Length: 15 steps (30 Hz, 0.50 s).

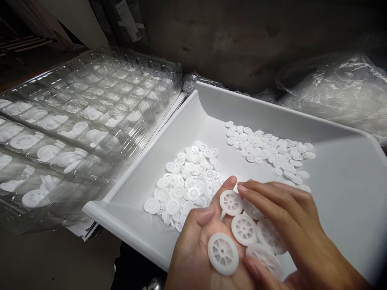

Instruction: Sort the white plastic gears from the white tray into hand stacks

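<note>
I count 6 white wheels point(223, 253) visible at my fingers point(272, 203), plus 2 wheel piles point(190, 181), uncountable, in 1 gray tray point(341, 189).

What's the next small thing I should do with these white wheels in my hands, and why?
I'd probably ease the right hand back slightly and spread the white spoked wheels across the left hand: one wheel lies fully visible on the palm, but others crowd together, partly hidden under the right hand, so they may be harder to single out.
</note>
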Each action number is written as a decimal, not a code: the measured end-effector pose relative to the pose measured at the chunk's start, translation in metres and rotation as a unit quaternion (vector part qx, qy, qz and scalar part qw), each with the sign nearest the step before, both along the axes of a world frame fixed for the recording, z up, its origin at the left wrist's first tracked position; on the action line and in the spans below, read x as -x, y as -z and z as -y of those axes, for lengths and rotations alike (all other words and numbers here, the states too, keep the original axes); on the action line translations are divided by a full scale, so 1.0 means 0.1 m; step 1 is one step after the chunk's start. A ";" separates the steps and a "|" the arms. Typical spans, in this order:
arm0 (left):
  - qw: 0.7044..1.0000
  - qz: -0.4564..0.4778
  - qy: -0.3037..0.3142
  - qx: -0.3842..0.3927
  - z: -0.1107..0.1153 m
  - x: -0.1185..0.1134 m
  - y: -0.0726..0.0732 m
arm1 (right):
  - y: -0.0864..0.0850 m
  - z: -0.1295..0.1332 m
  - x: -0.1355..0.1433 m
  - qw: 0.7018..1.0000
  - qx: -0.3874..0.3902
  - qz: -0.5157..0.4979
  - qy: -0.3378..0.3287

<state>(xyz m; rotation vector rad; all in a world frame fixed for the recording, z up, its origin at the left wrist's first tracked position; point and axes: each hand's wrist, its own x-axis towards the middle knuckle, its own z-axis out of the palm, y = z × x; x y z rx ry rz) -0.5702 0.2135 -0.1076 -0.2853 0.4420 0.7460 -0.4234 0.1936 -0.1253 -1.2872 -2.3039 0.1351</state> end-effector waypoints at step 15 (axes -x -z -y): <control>0.999 0.029 -0.042 0.009 0.02 -0.02 0.07 | 0.02 -0.02 -0.01 0.991 0.056 -0.106 -0.063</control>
